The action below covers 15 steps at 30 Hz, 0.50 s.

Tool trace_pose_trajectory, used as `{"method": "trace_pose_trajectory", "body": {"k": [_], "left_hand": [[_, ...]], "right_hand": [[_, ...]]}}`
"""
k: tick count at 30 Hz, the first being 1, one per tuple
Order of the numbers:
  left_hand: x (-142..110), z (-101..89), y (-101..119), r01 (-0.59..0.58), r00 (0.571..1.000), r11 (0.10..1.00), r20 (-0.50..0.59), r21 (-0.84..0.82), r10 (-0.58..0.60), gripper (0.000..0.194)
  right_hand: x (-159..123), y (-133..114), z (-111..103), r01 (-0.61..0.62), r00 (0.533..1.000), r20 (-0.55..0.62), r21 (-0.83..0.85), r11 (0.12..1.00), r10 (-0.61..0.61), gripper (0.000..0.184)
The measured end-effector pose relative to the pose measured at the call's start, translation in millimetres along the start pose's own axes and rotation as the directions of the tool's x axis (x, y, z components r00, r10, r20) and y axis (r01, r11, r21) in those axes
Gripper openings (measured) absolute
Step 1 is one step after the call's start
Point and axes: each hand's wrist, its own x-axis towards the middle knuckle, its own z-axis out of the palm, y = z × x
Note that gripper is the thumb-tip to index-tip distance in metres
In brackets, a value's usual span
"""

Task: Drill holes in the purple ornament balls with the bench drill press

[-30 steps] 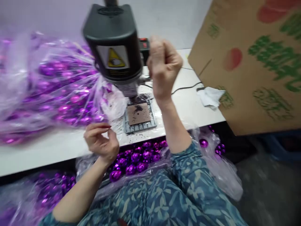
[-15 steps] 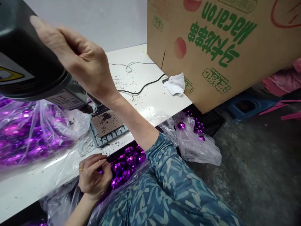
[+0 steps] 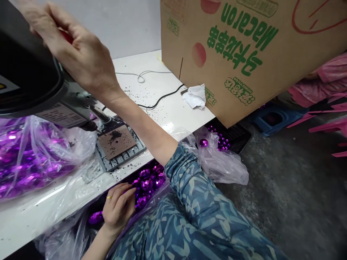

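My right hand [image 3: 84, 59] is closed around the handle of a bench drill press [image 3: 24, 61], and a bit of red shows beneath the fingers. The drill's lower end [image 3: 89, 125] points down beside a brown board [image 3: 115, 144] strewn with dark shavings, on a grey slotted base [image 3: 108, 167]. No ball lies on the board. Below the table edge, my left hand [image 3: 119, 206] is curled over faceted purple balls [image 3: 146, 185] in a plastic-lined container. Whatever its fingers hold is hidden.
A large bag of purple balls [image 3: 32, 155] stands left on the white table [image 3: 141, 119]. Behind are cables, crumpled paper [image 3: 194, 96] and a big cardboard box [image 3: 217, 65]. A plastic bag [image 3: 227, 166] with smaller balls hangs right; a blue stool [image 3: 276, 117] stands beyond.
My left hand has shifted right and lower over the purple balls. My right hand stays on the drill handle, nearer the upper left, as the whole view has moved slightly.
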Motion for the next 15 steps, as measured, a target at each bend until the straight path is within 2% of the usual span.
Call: {"method": "trace_pose_trajectory", "body": {"k": [2, 3, 4, 5, 7, 9, 12, 15], "left_hand": [[-3, -2.2, -1, 0.0, 1.0, 1.0, -0.003, -0.023, 0.0, 0.023], [-5, -4.2, -1, -0.001, 1.0, 1.0, -0.009, -0.031, 0.001, 0.024], [-8, -6.6, -2, -0.002, 1.0, 0.999, -0.012, -0.037, 0.002, 0.024], [-11, -9.4, -3, -0.004, 1.0, 0.999, -0.009, -0.04, 0.003, 0.024], [-18, -15.2, -6, 0.0, 1.0, 0.999, 0.005, -0.036, 0.0, 0.022], [-26, -19.5, -10, 0.021, 1.0, 0.999, 0.012, -0.031, -0.021, 0.019], [-35, -19.4, -15, 0.083, 0.997, 0.995, 0.01, -0.053, -0.082, 0.01], [-35, -12.1, -16, 0.089, 0.994, 0.988, 0.067, -0.128, -0.081, 0.008]], "right_hand": [[-26, 14, -13, 0.028, 0.982, -0.188, 0.098, 0.995, -0.009, 0.06], [-45, 26, -21, 0.14, 0.957, -0.268, 0.105, 0.985, -0.107, 0.069], [-69, 42, -30, 0.177, 0.933, -0.338, 0.123, 0.977, -0.126, 0.07], [-96, 62, -40, 0.106, 0.912, -0.409, 0.16, 0.981, -0.032, 0.062], [-159, 107, -60, -0.061, 0.892, -0.433, 0.167, 0.984, 0.129, 0.049], [-225, 157, -82, -0.26, 0.839, -0.449, 0.165, 0.951, 0.307, 0.039], [-314, 224, -119, -0.555, 0.672, -0.493, 0.159, 0.816, 0.553, 0.043], [-381, 272, -152, -0.762, 0.511, -0.491, 0.121, 0.636, 0.706, 0.048]]}}
